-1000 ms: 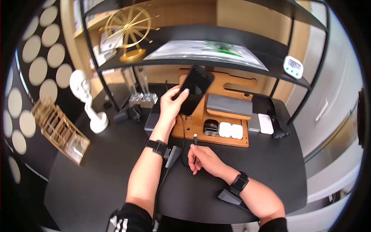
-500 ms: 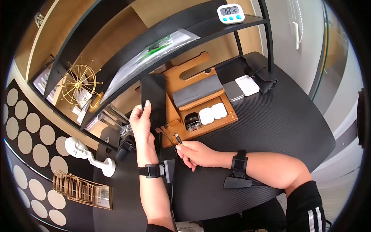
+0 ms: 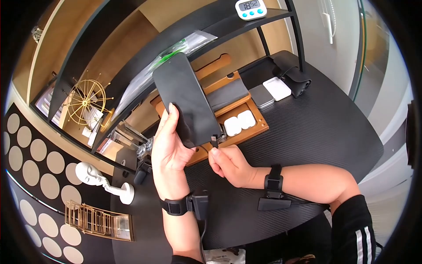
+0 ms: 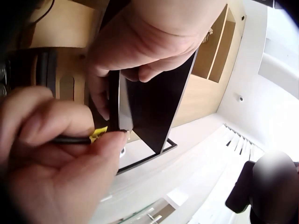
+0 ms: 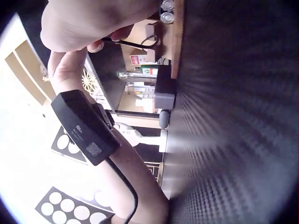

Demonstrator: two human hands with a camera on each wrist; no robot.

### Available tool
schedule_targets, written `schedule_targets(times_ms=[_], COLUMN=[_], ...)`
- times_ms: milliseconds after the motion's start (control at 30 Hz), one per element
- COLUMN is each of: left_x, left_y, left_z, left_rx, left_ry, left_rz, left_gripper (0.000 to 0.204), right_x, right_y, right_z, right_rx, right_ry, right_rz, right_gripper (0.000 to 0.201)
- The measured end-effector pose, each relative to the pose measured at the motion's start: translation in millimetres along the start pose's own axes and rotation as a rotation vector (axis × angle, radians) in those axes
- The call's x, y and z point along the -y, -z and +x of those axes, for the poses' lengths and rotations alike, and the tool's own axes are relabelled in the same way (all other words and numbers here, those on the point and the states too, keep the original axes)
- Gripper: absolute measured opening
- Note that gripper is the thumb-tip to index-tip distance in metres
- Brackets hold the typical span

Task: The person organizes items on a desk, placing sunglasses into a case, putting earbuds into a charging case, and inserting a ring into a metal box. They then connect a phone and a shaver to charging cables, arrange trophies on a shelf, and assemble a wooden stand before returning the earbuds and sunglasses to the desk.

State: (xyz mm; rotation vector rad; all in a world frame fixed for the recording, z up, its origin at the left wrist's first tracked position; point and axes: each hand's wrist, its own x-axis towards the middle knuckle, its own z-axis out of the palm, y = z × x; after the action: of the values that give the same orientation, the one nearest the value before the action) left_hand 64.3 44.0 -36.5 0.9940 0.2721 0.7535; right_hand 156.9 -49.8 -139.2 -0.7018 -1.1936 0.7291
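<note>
In the head view my left hand (image 3: pixel 169 147) holds a black smartphone (image 3: pixel 187 99) tilted, its dark screen facing up toward me, thumb along the left edge. My right hand (image 3: pixel 233 166) pinches a black charging cable just behind its plug (image 3: pixel 214 140). The plug's tip points at the phone's bottom end and overlaps its lower right corner in this view. Seen from the left wrist, a yellow tag (image 4: pixel 98 134) wraps the cable between the right thumb and fingers, close to the phone's edge (image 4: pixel 114 102). From the right wrist, the cable (image 5: pixel 135 45) trails off past the fingers.
Behind the phone stands a wooden desk organizer (image 3: pixel 259 129) with white earbud cases (image 3: pixel 233 126) and a grey case (image 3: pixel 226 94). A white box (image 3: pixel 277 89) lies to its right. The shelf above carries a timer (image 3: pixel 250 9). A white face sculpture (image 3: pixel 88 174) stands left.
The head view has tilted and swung right. My left hand has drawn the phone away from the organizer, nearer and to the right, its screen turned toward me. The plug has come up to its bottom end.
</note>
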Motion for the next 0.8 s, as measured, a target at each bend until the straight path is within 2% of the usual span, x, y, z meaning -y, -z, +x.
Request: schedule_targets(times_ms=[33,100,133,267,400,467,800], left_x=[-1.3,-4.3,-4.7,-10.1,-8.8,-5.5,-5.7], left_y=[2.7,7.8,11.3,5.8,3.5,3.8,-6.4], left_z=[-0.2,-0.8,-2.1,-5.5,-6.6,-6.3,-9.3], left_rx=[0.003,0.057,0.155,0.024,0.061,0.103,0.047], left_ry=[0.002,0.105,0.131,0.059,0.071,0.116,0.095], left_rz=[-0.001,-0.145,-0.315,-0.195,-0.170,-0.280,-0.253], left_gripper=[0.028,0.028,0.031,0.035,0.032,0.027,0.023], right_x=[3.7,10.1,12.6,16.8,13.7,13.8,8.3], right_y=[0.0,0.2,0.1,0.8,1.7,1.6,2.3], right_z=[0.7,1.3,1.6,2.6,5.1,5.7,5.4], right_rx=[0.034,0.070,0.106,0.116,0.144,0.155,0.102], right_ry=[0.090,0.139,0.189,0.221,0.230,0.217,0.220], right_rz=[-0.024,-0.061,-0.095,-0.109,-0.080,-0.075,-0.090], right_gripper=[0.045,0.045,0.045,0.044,0.043,0.043,0.041])
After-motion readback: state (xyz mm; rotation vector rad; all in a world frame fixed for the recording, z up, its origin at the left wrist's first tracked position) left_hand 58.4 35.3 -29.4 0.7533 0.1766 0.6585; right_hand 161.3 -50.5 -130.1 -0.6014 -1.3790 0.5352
